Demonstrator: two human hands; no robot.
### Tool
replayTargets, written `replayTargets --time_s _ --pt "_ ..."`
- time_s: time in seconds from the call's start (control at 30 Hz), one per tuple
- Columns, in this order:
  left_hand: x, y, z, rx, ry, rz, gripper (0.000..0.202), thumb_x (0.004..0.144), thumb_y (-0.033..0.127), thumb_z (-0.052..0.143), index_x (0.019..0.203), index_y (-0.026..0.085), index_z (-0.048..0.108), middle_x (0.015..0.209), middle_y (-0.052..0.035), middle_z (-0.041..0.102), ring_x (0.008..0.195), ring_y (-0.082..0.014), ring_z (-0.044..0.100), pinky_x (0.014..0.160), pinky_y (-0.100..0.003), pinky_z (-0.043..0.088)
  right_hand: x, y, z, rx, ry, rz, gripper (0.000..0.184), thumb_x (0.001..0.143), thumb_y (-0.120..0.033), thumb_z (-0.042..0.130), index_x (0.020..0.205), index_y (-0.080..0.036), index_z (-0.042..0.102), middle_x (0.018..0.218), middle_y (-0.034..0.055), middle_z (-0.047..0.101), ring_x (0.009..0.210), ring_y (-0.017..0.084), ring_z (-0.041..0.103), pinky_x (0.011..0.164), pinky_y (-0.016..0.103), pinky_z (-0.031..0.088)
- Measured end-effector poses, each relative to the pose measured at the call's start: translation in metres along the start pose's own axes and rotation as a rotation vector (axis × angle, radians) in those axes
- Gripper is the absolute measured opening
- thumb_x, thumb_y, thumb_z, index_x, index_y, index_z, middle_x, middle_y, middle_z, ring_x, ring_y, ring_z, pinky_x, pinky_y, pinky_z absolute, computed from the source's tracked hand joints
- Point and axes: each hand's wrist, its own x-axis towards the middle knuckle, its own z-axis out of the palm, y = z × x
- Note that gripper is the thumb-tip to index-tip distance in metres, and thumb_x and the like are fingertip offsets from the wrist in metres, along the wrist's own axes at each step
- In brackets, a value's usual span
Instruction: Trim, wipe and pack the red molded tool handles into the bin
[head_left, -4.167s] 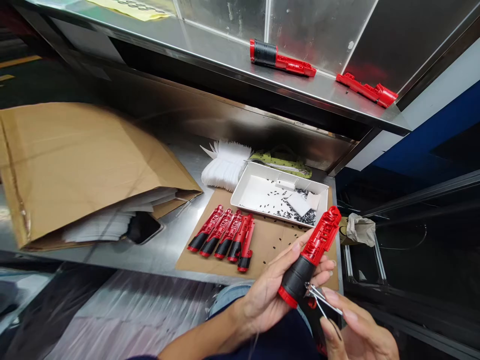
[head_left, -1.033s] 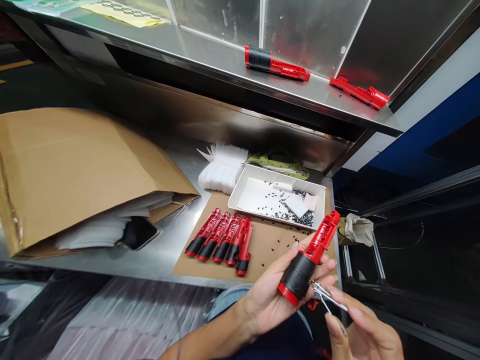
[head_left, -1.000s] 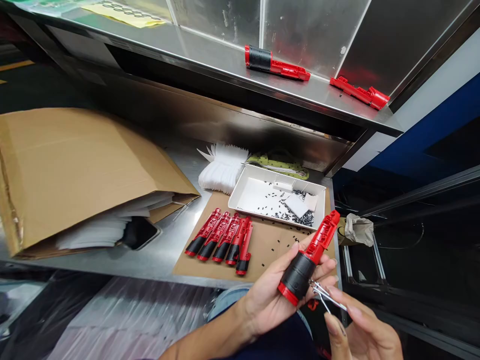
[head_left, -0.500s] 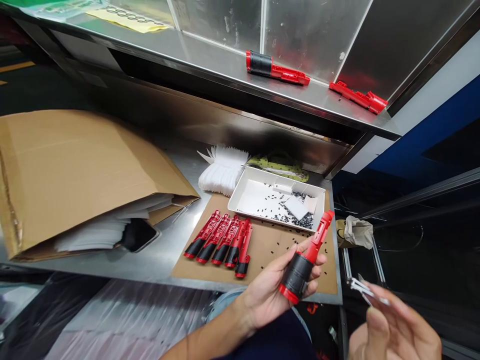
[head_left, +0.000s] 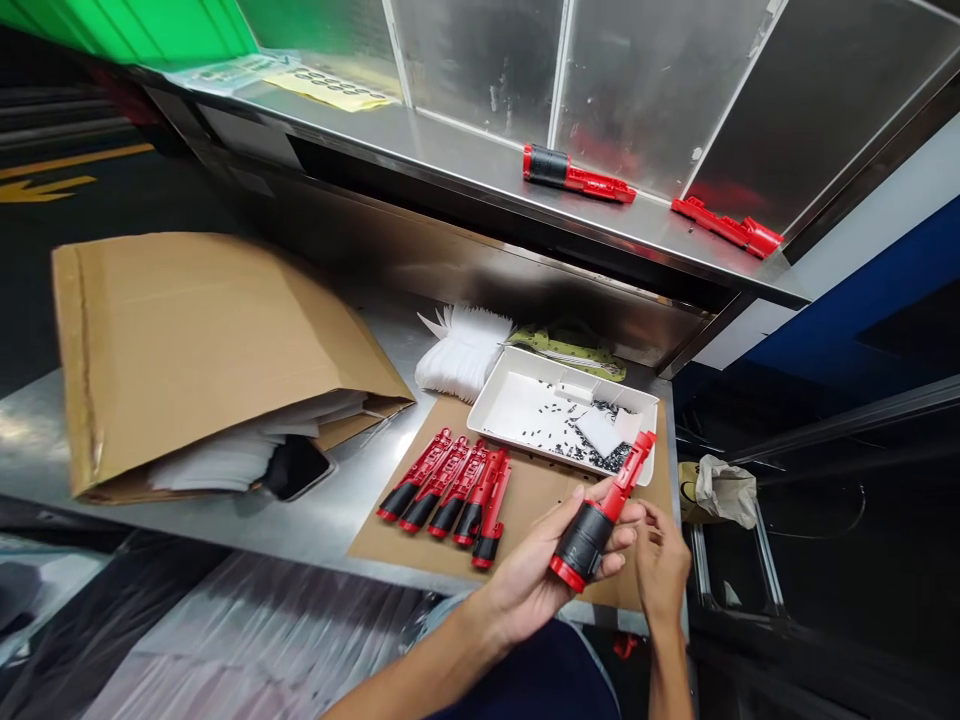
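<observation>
My left hand (head_left: 532, 560) is wrapped around a red and black plastic housing (head_left: 589, 545), a thick black barrel with a narrow red half-open stem pointing up and away. Close to its right side is my right hand (head_left: 661, 565), fingers curled together over the cardboard sheet (head_left: 517, 500); its fingertips are partly hidden, and I cannot make out anything in them. Several similar red and black housings (head_left: 448, 490) lie side by side on the cardboard. Beyond the held housing, a white tray (head_left: 510, 410) contains many tiny black pieces and a white card (head_left: 598, 432).
A large cardboard box (head_left: 225, 350) with white sheets and a dark phone (head_left: 298, 468) is at left. Fanned white paper (head_left: 463, 355) and a green strap (head_left: 574, 352) lie behind the tray. Two red parts (head_left: 727, 228) rest on the metal shelf (head_left: 450, 150). A bag (head_left: 724, 490) hangs right.
My right hand has moved left and away from me to beside the housing; the thin whitish strip it held no longer shows in it. My left hand still grips the housing.
</observation>
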Motion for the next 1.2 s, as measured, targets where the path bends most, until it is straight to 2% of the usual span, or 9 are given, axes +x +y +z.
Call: replayTargets --time_s 0.2,0.3,0.47,0.6,0.73,0.87,1.0,1.1,1.2 --pt "-0.004 -0.005 0.009 0.254 0.146 0.186 0.052 0.092 0.041 0.062 0.139 0.018 0.058 0.122 -0.0146 0.070 0.102 -0.0242 0.070 0.076 -0.029 0.058 -0.005 -0.055 -0.041 -0.018 -0.133 -0.614 0.047 0.103 -0.050 0.029 0.128 -0.032 0.065 0.143 0.0098 0.040 0.127 0.027 0.048 0.099 0.044 0.047" --pt "-0.004 -0.005 0.010 0.261 0.140 0.187 0.060 0.087 0.046 0.068 0.139 0.019 0.058 0.120 -0.0135 0.071 0.101 -0.0250 0.070 0.075 -0.028 0.058 -0.007 -0.066 -0.042 -0.087 -0.137 -0.691 0.055 0.103 -0.052 0.021 0.125 -0.033 0.068 0.152 0.0073 0.034 0.136 0.032 0.037 0.106 0.051 0.039" --pt "-0.005 -0.005 0.009 0.257 0.111 0.171 0.059 0.085 0.048 0.070 0.137 0.022 0.061 0.115 -0.0110 0.073 0.098 -0.0246 0.070 0.075 -0.030 0.059 -0.006 -0.055 -0.044 0.067 0.193 -0.506 0.034 0.100 -0.031 0.041 0.112 -0.026 0.073 0.136 0.0116 0.053 0.125 0.036 0.045 0.099 0.061 0.039" --pt "-0.005 -0.005 0.007 0.271 0.105 0.163 0.062 0.082 0.049 0.072 0.138 0.025 0.060 0.112 -0.0099 0.073 0.101 -0.0262 0.068 0.073 -0.030 0.059 -0.008 -0.068 -0.046 0.160 0.087 -0.419 0.014 0.089 -0.015 0.061 0.096 -0.025 0.069 0.121 0.0078 0.056 0.114 0.029 0.053 0.093 0.051 0.046" --pt "-0.005 -0.005 0.006 0.284 0.098 0.146 0.057 0.088 0.047 0.066 0.140 0.027 0.058 0.113 -0.0097 0.073 0.100 -0.0239 0.068 0.071 -0.028 0.058 -0.006 -0.081 -0.045 0.178 0.031 -0.369 0.006 0.091 -0.022 0.064 0.085 -0.024 0.065 0.119 0.0056 0.056 0.116 0.026 0.052 0.100 0.046 0.041" --pt "-0.004 -0.004 0.003 0.261 0.008 0.120 0.059 0.090 0.046 0.064 0.141 0.018 0.056 0.112 -0.0138 0.073 0.091 -0.0213 0.071 0.069 -0.027 0.058 0.018 -0.073 -0.043 0.401 0.000 -0.194 0.027 0.095 -0.044 0.057 0.113 -0.027 0.066 0.141 0.0076 0.051 0.134 0.030 0.045 0.111 0.051 0.035" --pt "0.001 0.001 -0.008 0.242 -0.165 -0.130 0.064 0.095 0.047 0.056 0.144 0.007 0.047 0.107 -0.0191 0.075 0.081 -0.0187 0.073 0.062 -0.023 0.055 0.051 -0.048 -0.042 0.782 -0.281 0.127 0.064 0.089 -0.054 0.063 0.146 -0.033 0.043 0.152 0.0100 0.046 0.129 0.030 0.056 0.102 0.047 0.049" --pt "0.007 0.007 -0.020 0.156 -0.248 -0.263 0.073 0.094 0.060 0.048 0.144 0.006 0.048 0.122 -0.0224 0.069 0.103 -0.0238 0.071 0.079 -0.028 0.055 0.060 -0.029 -0.038 0.852 -0.376 0.352 0.046 0.078 -0.050 0.078 0.114 -0.022 0.069 0.110 0.0093 0.073 0.089 0.023 0.073 0.080 0.035 0.060" --pt "0.014 0.008 -0.031 0.146 -0.274 -0.130 0.086 0.087 0.077 0.039 0.146 0.015 0.048 0.152 -0.0154 0.047 0.145 -0.0286 0.035 0.115 -0.042 0.033 0.050 -0.025 -0.024 0.977 -0.161 0.547 0.041 0.072 -0.051 0.083 0.097 -0.020 0.073 0.086 0.0022 0.075 0.072 0.016 0.071 0.069 0.027 0.061"
